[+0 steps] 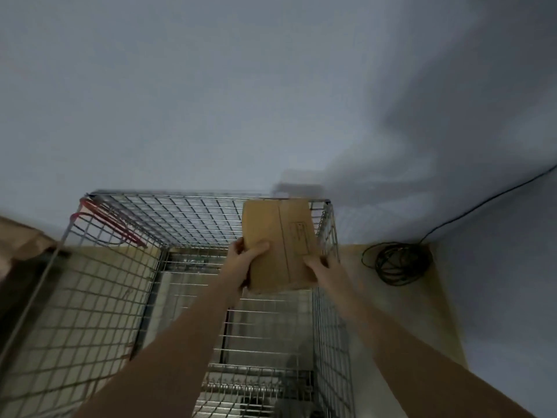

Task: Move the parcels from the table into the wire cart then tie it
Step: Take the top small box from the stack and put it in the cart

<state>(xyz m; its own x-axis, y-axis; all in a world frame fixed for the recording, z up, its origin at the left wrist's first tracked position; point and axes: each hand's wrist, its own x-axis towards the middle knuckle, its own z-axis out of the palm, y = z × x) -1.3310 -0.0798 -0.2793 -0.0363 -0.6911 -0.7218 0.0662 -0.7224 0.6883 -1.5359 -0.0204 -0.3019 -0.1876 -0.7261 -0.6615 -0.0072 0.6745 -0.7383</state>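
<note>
Both hands grip parcel btwn them: L hand, R hand, above wire cart.

— Is the way down open?
— The wire cart has no cover on top; its mesh walls close all four sides, and the inside looks bare, though blur hides the bottom.
— Anything in the way?
— Red cords hang on the far-left corner. A coiled cable lies outside, right.
</note>
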